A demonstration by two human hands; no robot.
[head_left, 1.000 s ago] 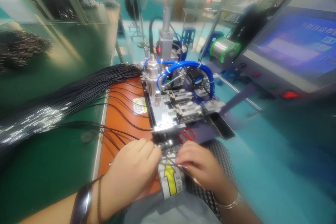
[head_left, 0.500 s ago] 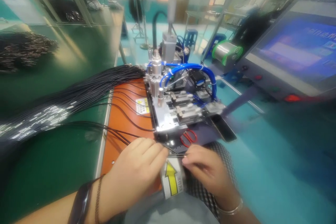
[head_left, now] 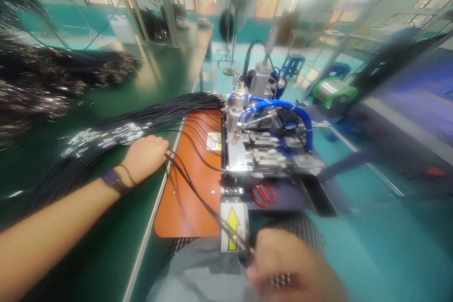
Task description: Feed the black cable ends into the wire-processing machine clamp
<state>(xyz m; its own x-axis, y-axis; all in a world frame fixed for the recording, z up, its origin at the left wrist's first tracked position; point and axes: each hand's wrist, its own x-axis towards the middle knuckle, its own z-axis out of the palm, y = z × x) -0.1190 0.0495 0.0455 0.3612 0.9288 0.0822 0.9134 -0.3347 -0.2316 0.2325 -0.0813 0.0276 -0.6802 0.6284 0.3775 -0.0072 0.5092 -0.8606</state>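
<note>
My left hand [head_left: 146,158] is closed around a few black cables [head_left: 191,185], out over the table's edge beside the large cable bundle [head_left: 163,112]. Those cables slant down across the orange panel [head_left: 187,217] to my right hand [head_left: 286,259], which is blurred and closed on their near ends, low in front of my lap. Just beyond the right hand lies a white label with a yellow arrow [head_left: 232,222]. Several single black cables run over the panel into the metal machine [head_left: 240,151].
Red-handled scissors [head_left: 264,194] and a dark phone [head_left: 318,196] lie at the machine's near side. Blue hoses [head_left: 286,104] arch over it. A green-rimmed wire spool [head_left: 334,92] and a screen [head_left: 417,89] stand right. More cable bundles [head_left: 71,75] cover the green table's far left.
My hands have moved apart: the left went left and away to the bundle, the right came down and closer. The cables are now stretched between them. The view has swung left.
</note>
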